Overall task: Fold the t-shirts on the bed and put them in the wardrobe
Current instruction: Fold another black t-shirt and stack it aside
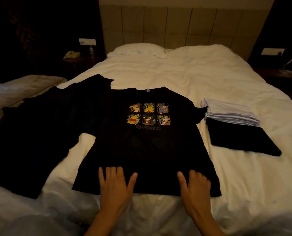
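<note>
White bed [184,79] (rumpled duvet), padded headboard [176,24], dim room.

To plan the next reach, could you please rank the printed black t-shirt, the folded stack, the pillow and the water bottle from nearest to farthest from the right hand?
1. Printed black t-shirt: under the right hand.
2. Folded stack: right side.
3. Pillow: at the headboard.
4. Water bottle: far-left nightstand.
</note>
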`<act>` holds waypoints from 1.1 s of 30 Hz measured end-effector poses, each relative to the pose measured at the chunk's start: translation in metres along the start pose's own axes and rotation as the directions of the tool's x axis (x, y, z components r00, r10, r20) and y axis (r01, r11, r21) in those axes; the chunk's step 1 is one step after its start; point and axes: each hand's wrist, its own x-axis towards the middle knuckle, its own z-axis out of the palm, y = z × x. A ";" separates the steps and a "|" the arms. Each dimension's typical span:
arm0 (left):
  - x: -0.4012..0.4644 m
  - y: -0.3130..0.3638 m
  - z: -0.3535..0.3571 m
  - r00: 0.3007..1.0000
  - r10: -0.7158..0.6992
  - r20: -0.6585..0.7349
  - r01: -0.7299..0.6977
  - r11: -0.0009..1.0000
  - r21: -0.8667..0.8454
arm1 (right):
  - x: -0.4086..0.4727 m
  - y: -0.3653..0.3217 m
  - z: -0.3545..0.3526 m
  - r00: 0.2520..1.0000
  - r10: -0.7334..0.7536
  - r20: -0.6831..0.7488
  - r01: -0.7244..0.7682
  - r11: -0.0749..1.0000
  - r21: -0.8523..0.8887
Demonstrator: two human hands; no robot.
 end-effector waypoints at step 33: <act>0.021 -0.047 -0.047 0.869 -0.246 0.430 0.092 -0.772 -0.629 | 0.029 0.023 -0.032 0.851 0.286 0.441 -0.389 -0.224 0.894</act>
